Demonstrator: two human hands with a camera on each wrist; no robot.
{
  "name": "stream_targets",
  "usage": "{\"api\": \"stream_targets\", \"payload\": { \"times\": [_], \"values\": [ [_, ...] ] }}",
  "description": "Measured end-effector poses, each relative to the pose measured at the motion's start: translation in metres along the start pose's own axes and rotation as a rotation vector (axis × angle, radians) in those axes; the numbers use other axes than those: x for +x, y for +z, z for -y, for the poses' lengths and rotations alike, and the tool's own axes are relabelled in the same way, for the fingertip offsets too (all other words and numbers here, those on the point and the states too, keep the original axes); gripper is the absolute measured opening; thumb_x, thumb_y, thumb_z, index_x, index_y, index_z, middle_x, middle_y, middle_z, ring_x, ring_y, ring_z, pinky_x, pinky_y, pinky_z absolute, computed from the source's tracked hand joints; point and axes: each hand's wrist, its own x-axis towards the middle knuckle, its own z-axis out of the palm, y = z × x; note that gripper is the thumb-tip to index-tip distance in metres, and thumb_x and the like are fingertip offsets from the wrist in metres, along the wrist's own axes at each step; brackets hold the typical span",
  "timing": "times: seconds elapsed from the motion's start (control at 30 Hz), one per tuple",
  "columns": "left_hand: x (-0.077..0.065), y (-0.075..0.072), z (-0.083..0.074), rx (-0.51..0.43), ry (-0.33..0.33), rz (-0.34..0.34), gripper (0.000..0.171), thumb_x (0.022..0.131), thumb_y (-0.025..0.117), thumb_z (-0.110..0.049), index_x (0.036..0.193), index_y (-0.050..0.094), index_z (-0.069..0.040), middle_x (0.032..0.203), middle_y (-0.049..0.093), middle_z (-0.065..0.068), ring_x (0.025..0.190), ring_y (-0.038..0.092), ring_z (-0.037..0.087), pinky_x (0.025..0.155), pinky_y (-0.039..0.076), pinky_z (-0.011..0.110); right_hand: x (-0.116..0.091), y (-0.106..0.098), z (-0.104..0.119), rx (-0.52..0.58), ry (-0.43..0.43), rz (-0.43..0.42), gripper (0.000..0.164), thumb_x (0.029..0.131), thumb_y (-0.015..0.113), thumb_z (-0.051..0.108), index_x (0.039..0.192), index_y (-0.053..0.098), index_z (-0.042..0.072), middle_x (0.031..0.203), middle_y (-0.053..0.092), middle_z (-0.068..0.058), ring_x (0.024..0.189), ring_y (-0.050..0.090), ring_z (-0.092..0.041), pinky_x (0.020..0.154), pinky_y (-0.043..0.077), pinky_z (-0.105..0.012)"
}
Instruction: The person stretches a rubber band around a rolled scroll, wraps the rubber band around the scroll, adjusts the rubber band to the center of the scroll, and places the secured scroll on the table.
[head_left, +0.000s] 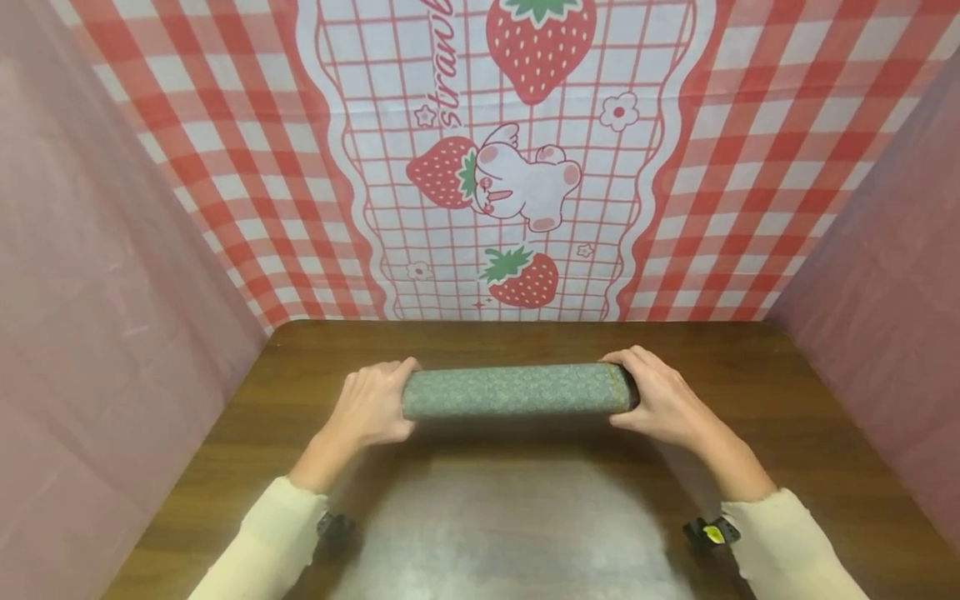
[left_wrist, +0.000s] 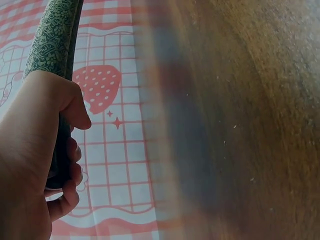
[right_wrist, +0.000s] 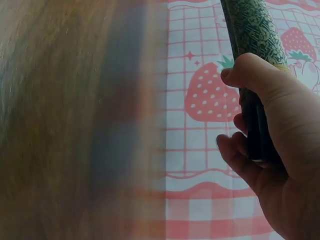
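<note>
A long box (head_left: 517, 392) with a green floral pattern is held level across the far half of the table, with a dark shadow on the tabletop under it. My left hand (head_left: 372, 405) grips its left end, and my right hand (head_left: 658, 402) grips the right end, beside a thin yellow line. In the left wrist view the patterned side of the box (left_wrist: 52, 42) meets a dark end inside my curled fingers (left_wrist: 74, 150). The right wrist view likewise shows thumb and fingers (right_wrist: 237, 150) around a dark end of the box (right_wrist: 255, 30).
Below the box lies the brown wooden table (head_left: 247, 467), with a pale glare on its near part. A red-and-white strawberry-print cloth (head_left: 465, 287) hangs along the table's far edge. Pink curtains (head_left: 112, 333) stand at both sides.
</note>
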Motion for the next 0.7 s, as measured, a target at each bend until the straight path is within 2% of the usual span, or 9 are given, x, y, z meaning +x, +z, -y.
{"api": "stream_targets", "payload": {
  "times": [0.27,0.43,0.7],
  "values": [
    [0.0,0.002,-0.003,0.025,0.039,0.012,0.06,0.063,0.092,-0.029,0.115,0.067,-0.016,0.085,0.075,0.002,0.068,0.07,0.023,0.051,0.052,0.036,-0.009,0.006,0.005,-0.023,0.043,0.005,0.077,0.063,0.106,0.015,0.133,0.072,0.01,0.112,0.069,-0.009,0.105,0.069,-0.031,0.085,0.061,-0.056],
    [-0.001,0.003,-0.008,0.03,0.042,-0.002,0.061,0.062,0.093,-0.029,0.115,0.067,-0.017,0.086,0.075,0.002,0.069,0.07,0.024,0.051,0.052,0.037,-0.012,0.005,0.01,-0.051,0.043,-0.029,0.075,0.062,0.107,0.02,0.131,0.076,0.014,0.106,0.068,-0.007,0.1,0.069,-0.03,0.081,0.061,-0.056],
    [0.002,0.007,-0.01,0.015,0.029,-0.021,0.06,0.061,0.091,-0.027,0.115,0.067,-0.017,0.087,0.076,0.003,0.072,0.072,0.026,0.052,0.053,0.038,-0.014,0.002,0.01,-0.085,0.066,-0.03,0.079,0.062,0.108,0.021,0.133,0.074,0.013,0.113,0.07,-0.01,0.108,0.07,-0.036,0.086,0.061,-0.06]
  ]
}}
